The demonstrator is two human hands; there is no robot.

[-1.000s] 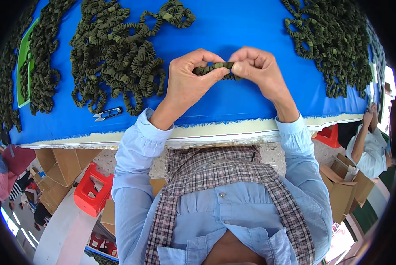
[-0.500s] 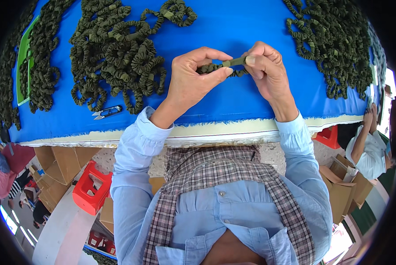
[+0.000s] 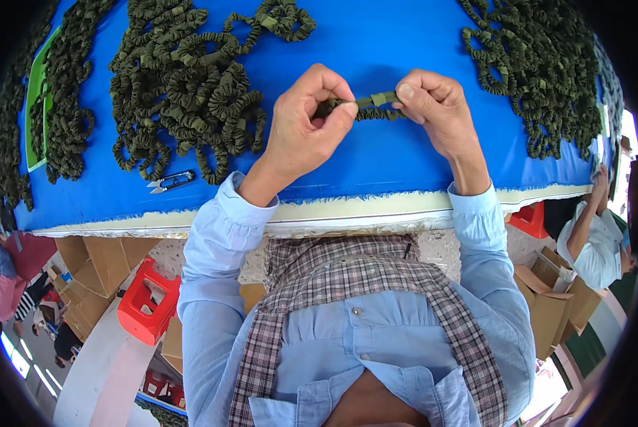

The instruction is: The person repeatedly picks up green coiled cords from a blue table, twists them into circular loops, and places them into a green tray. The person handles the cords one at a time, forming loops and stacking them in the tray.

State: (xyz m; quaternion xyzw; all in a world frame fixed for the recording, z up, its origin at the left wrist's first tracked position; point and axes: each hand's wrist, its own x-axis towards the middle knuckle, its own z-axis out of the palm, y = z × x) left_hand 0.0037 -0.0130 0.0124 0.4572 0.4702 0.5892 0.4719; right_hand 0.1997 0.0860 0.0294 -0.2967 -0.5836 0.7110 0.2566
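Between my two hands an olive-green scrunchie point(image 3: 384, 99) is stretched out over the blue cloth. Its flat, smooth band section faces up, and the gathered part hangs just below. My left hand point(image 3: 308, 121) pinches one end between thumb and forefinger, with part of the gathered ring tucked under the fingers. At the other end, my right hand point(image 3: 436, 107) grips it with the thumb on top and fingers curled. To the left lies a large heap of matching scrunchies point(image 3: 191, 78), and thread snips point(image 3: 172, 181) rest just below that heap.
Another scrunchie pile point(image 3: 546, 78) covers the table's right side. At the far left a green tray point(image 3: 34, 135) stands among more scrunchies. The blue cloth point(image 3: 376, 167) ends in a frayed front edge. Below are a red stool point(image 3: 148, 302) and cardboard boxes point(image 3: 102, 263); another person point(image 3: 593, 242) works at right.
My hands have moved slightly apart, drawing the scrunchie's flat section out longer. My left fingers have closed to a tighter pinch, and my right hand has shifted a little rightward.
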